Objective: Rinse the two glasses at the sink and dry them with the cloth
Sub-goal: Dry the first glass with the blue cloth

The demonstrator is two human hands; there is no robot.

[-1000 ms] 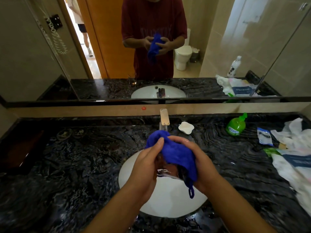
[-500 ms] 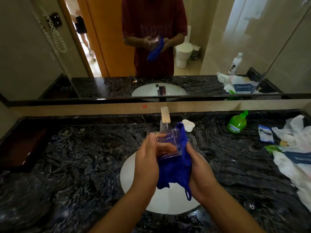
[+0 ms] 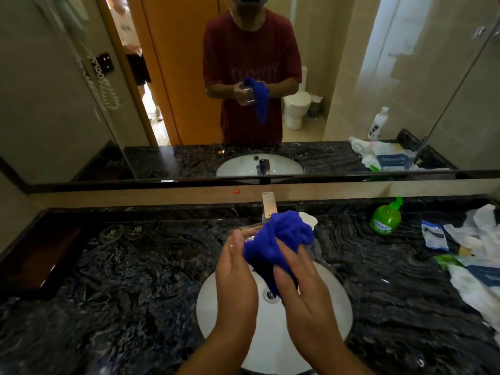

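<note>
Drying step: the left hand [image 3: 236,269] wraps its fingers around a glass [image 3: 250,231]. The right hand [image 3: 295,277] pinches the blue cloth [image 3: 278,239] bunched above its fingertips. Next, rub inside gently.

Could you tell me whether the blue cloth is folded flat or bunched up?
Bunched up: the blue cloth sits crumpled against the glass, gripped by the right hand.

Centre frame, above white sink [image 3: 332,304]: left hand [image 3: 235,277] holds clear glass [image 3: 250,231], mostly hidden by blue cloth [image 3: 278,239] bunched against it by right hand [image 3: 300,282]. Faucet [image 3: 269,208] just behind cloth. Green soap bottle [image 3: 385,220] upper right on dark marble counter [image 3: 135,280]. Mirror [image 3: 351,77] fills top half.
</note>
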